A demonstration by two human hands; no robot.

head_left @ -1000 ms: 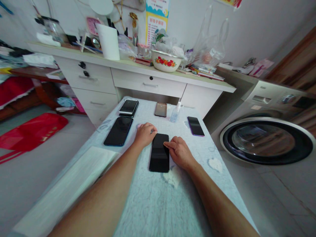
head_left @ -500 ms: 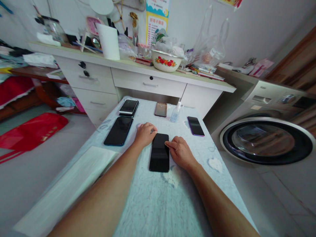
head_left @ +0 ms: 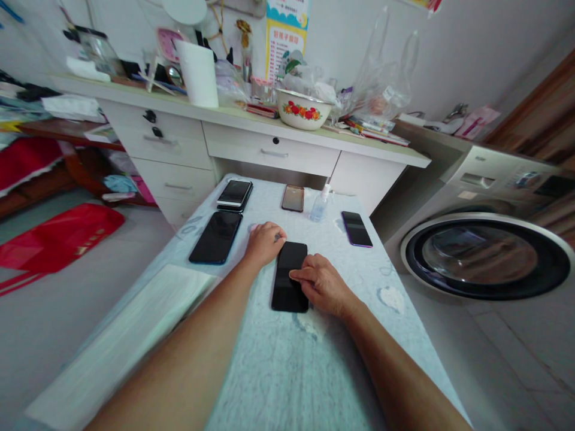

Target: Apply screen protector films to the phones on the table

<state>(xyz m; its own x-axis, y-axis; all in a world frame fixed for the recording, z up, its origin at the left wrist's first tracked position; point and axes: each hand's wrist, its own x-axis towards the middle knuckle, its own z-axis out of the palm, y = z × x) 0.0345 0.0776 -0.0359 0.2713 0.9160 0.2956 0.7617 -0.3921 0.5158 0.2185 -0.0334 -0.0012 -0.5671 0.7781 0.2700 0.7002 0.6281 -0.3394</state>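
A black smartphone lies flat, screen up, on the cloth-covered table. My right hand is over its right side, with the index finger stretched out onto the middle of the screen and the other fingers bent. At the phone's top left corner rests my left hand, its fingers curled in. Something small and grey shows by those fingers, and a bit of pink peeks out behind them; what they hold is hidden. Left of that hand is a larger dark phone.
Farther back are stacked phones, a brown phone case and a clear spray bottle. A purple-edged phone lies right. A long whitish sheet runs along the left edge. Beyond stand a cluttered desk and a washing machine.
My right hand has slid left and slightly down across the phone, its index fingertip moving from near the right edge to mid-screen. My left hand stays put.
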